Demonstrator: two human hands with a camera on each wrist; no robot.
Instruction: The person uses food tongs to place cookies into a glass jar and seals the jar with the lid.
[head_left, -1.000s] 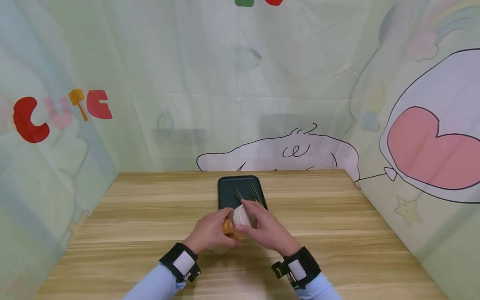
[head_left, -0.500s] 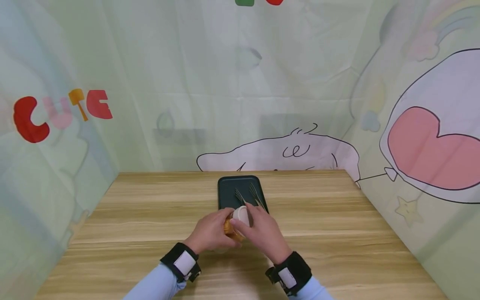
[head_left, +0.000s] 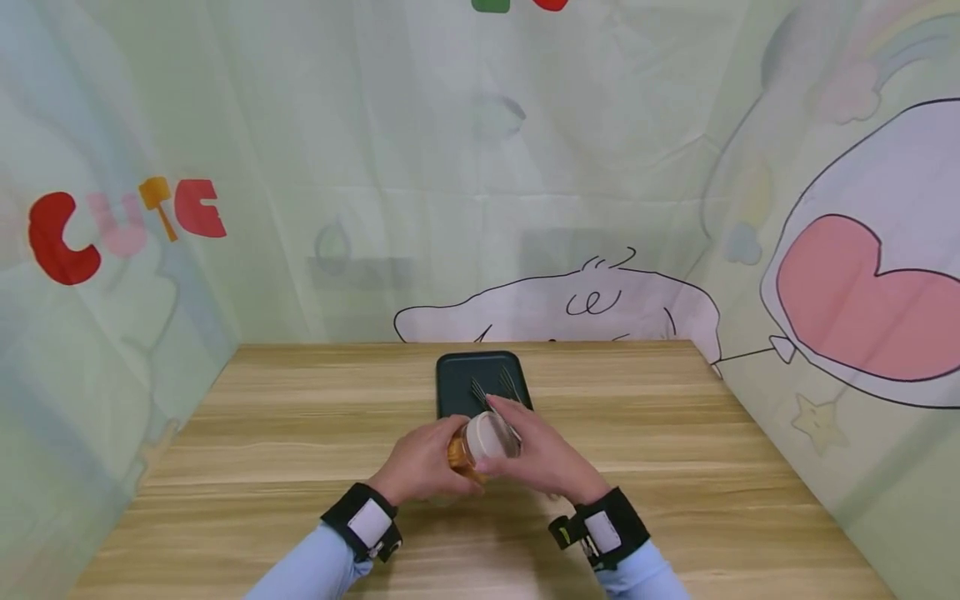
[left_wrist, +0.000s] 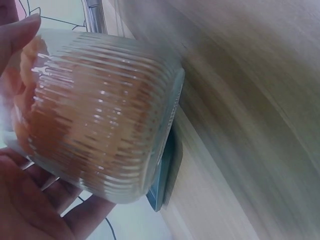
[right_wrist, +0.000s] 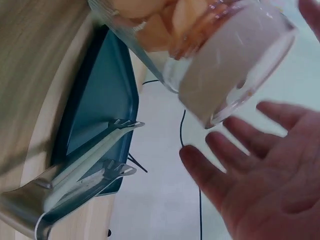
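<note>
My left hand (head_left: 420, 462) grips a clear ribbed jar (left_wrist: 95, 115) holding orange pieces, tilted with its lid toward the right. The white lid (right_wrist: 235, 65) is on the jar's mouth. My right hand (head_left: 543, 454) is around the lid; in the right wrist view its fingers (right_wrist: 202, 172) are spread and fairly straight, with a small gap from the lid. The jar's far side is hidden by the hands in the head view.
Beyond the hands a dark green tray (head_left: 457, 387) lies on the wooden table (head_left: 315, 408). Metal tongs (right_wrist: 85, 155) lie with their tips over the tray. Printed cloth walls (head_left: 420, 150) stand at the back and both sides.
My right hand turned about the lid, its wrist swinging left and then back to the right. The left hand and the jar stay nearly in place.
</note>
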